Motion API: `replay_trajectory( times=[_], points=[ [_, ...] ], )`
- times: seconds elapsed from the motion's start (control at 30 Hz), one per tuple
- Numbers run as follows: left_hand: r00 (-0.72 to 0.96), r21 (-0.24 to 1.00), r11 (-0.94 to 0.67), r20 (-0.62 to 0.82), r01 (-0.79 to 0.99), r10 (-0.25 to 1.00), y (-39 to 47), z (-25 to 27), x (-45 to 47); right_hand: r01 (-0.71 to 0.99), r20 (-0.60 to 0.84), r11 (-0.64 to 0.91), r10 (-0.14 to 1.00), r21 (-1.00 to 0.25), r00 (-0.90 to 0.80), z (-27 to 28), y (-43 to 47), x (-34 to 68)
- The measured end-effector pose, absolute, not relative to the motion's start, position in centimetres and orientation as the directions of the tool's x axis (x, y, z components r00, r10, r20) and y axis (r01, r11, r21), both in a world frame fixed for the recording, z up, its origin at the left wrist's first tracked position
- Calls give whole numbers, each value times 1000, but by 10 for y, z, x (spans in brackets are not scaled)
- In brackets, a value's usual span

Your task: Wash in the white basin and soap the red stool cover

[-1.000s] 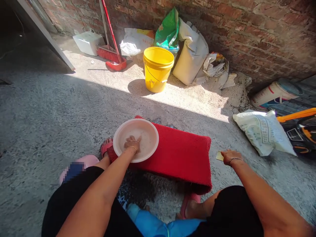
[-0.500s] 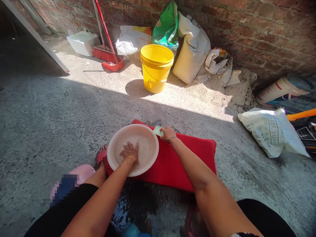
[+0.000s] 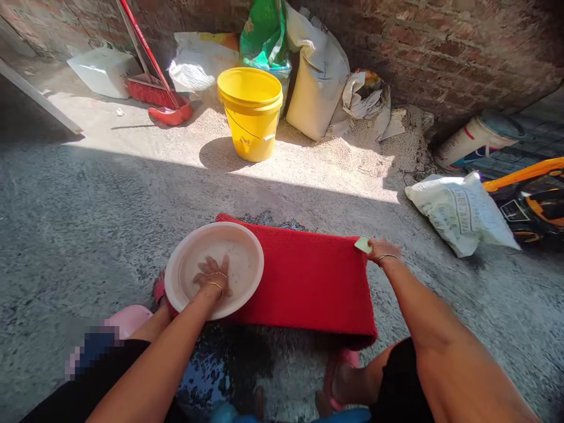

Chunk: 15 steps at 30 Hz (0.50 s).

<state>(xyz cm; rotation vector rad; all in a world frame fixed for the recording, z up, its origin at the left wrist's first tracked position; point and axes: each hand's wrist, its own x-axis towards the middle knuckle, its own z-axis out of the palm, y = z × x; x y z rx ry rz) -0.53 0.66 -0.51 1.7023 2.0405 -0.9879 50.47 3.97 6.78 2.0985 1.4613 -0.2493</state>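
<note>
On red surface (image 3: 308, 282): basin (image 3: 256, 264), left hand (image 3: 214, 279) inside, grip spread. At far right corner: right hand (image 3: 384, 251), grip pinching card (image 3: 363, 244). Work judged unfinished; share done unclear.

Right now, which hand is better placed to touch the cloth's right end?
Probably the right hand: it holds the green card at the right end of the cloth. The left hand is spread in the basin, at the other end.

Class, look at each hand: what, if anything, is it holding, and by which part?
The right hand holds a flat pale-green piece by its right end in the picture. The left hand lies spread in the plastic basin, holding nothing visible.
</note>
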Motion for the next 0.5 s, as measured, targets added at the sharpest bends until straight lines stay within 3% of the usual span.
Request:
replay_trajectory(
  times=[0.07, 0.13, 0.27, 0.37, 0.5],
  points=[
    [-254, -296, 75, -631, 952, 733, 8, -6, -4, 860, -424, -310, 770, 404, 477, 78, 26, 522],
    [-254, -283, 84, -642, 956, 723, 8, -7, -3, 878, -431, -286, 785, 384, 445, 84, 20, 512],
    [-264, -278, 99, -656, 955, 707, 9, -5, -2, 985, -437, 5, 897, 170, 71, 80, 25, 422],
    [-248, -255, 101, -654, 962, 715, 8, -2, -1, 971, -415, 240, 882, -10, -222, 68, 27, 329],
    [-236, -258, 83, -647, 963, 725, 8, 1, -1, 940, -424, 315, 839, -128, -339, 50, 22, 240]
  ],
)
